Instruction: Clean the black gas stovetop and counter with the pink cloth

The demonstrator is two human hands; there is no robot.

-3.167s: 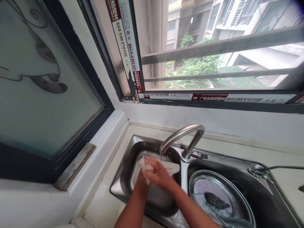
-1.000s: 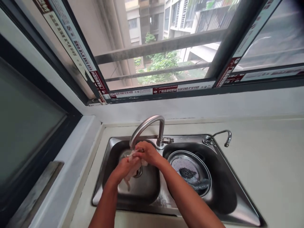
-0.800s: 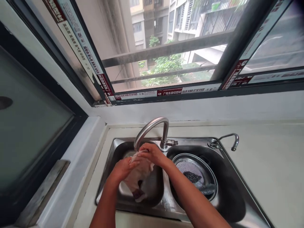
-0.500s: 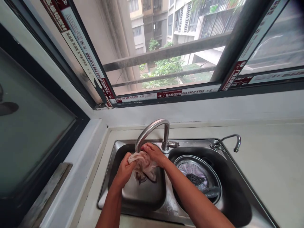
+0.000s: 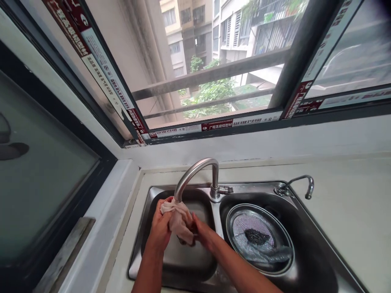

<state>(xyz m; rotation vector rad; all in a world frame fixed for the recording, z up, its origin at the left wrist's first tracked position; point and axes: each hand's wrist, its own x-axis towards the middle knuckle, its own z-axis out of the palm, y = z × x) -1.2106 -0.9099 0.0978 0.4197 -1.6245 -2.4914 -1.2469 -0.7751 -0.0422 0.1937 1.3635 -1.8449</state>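
Observation:
A wet, pale pinkish cloth (image 5: 181, 221) hangs bunched just under the spout of the curved steel faucet (image 5: 195, 167). My left hand (image 5: 161, 221) is closed on the cloth's upper left part, the fingers partly behind it. At the cloth's lower right side, my right hand (image 5: 201, 230) grips its edge, with some fingertips hidden by the fabric. Both hands are over the left sink basin (image 5: 186, 260). A darker patch shows at the cloth's bottom end. Whether water is running cannot be made out.
In the right basin (image 5: 308, 248) sits a round metal colander (image 5: 238, 211) with a dark scouring pad (image 5: 258, 237) and a crumpled clear plastic bag (image 5: 265, 254). A small second tap (image 5: 308, 187) stands at the back right. A window (image 5: 210, 81) rises behind the counter (image 5: 351, 195).
My right hand has moved down from beside the spout to the cloth's lower right side. The cloth is gathered into a narrower, hanging bunch. The view has shifted slightly.

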